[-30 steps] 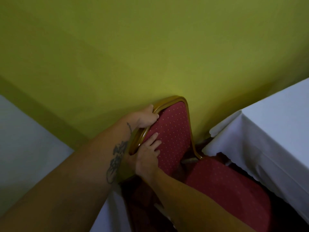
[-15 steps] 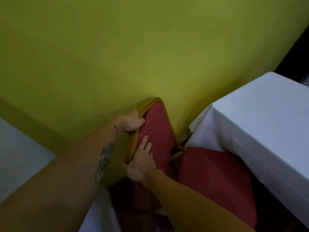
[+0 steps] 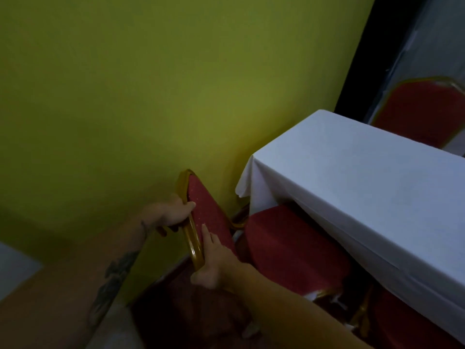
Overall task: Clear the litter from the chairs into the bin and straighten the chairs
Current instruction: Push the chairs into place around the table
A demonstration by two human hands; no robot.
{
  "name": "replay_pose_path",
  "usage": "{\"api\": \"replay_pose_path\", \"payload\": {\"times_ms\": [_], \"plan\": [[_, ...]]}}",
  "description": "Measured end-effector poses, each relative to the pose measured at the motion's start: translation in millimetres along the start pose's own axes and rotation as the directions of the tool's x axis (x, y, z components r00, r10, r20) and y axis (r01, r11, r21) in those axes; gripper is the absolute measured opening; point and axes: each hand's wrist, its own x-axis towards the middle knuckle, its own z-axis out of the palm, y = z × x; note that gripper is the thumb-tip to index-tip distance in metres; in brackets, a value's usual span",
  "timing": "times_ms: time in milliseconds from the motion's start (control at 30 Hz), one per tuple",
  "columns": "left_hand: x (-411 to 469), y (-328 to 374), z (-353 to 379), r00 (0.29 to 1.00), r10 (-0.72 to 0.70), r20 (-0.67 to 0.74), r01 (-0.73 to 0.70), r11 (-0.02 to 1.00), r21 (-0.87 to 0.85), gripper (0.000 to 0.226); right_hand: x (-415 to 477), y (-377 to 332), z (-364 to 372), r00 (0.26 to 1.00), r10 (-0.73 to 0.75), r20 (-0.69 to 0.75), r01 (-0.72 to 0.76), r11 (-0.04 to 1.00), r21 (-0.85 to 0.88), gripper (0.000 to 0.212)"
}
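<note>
Two hands are clamping the chair (image 3: pixel 210 210) backrest; left hand (image 3: pixel 173 212) curling round upper frame, right hand (image 3: pixel 214 263) wrapping lower corner. Seat is sitting under table (image 3: pixel 352 177).

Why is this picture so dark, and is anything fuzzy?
Head view: dim all over, and nearly black at the bottom under the arms. Head view: the white tablecloth is the brightest part, with no glare. Head view: the far red chair at the top right is smeared and blurry, while the chair back gripped by the left hand and right hand looks sharper.
</note>
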Motion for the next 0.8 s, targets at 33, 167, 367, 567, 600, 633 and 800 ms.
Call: {"api": "replay_pose_path", "payload": {"times_ms": [33, 167, 367, 567, 600, 633, 800], "plan": [[-5, 1, 7, 0.999, 0.011, 0.036, -0.01, 1.0, -0.006, 0.043, -11, 10, -2, 1.0, 0.001, -0.008, -0.001, 1.0, 0.0, 0.13], [-20, 11, 33, 0.984, 0.164, -0.074, -0.173, 0.975, -0.14, 0.023, -47, 40, -16, 1.0, 0.015, -0.009, -0.015, 1.0, -0.006, 0.126], [-13, 59, 82, 0.995, 0.102, 0.016, -0.096, 0.971, -0.22, 0.088, -106, 84, -57, 0.988, 0.099, -0.115, -0.098, 0.995, 0.019, 0.105], [11, 94, 126, 0.975, 0.192, -0.113, -0.206, 0.971, -0.124, 0.095, -143, 125, -92, 0.97, 0.19, -0.148, -0.195, 0.981, -0.014, 0.096], [7, 99, 132, 0.969, 0.176, -0.171, -0.185, 0.982, -0.039, 0.103, -148, 131, -95, 0.968, 0.202, -0.15, -0.206, 0.978, -0.014, 0.095], [1, 104, 138, 0.951, 0.212, -0.225, -0.197, 0.977, 0.086, 0.103, -154, 136, -97, 0.964, 0.215, -0.159, -0.22, 0.975, -0.018, 0.094], [-48, 135, 157, 0.664, 0.742, 0.097, -0.659, 0.519, 0.544, 0.058, -189, 167, -106, 0.927, 0.279, -0.251, -0.308, 0.947, -0.086, 0.072]]}}
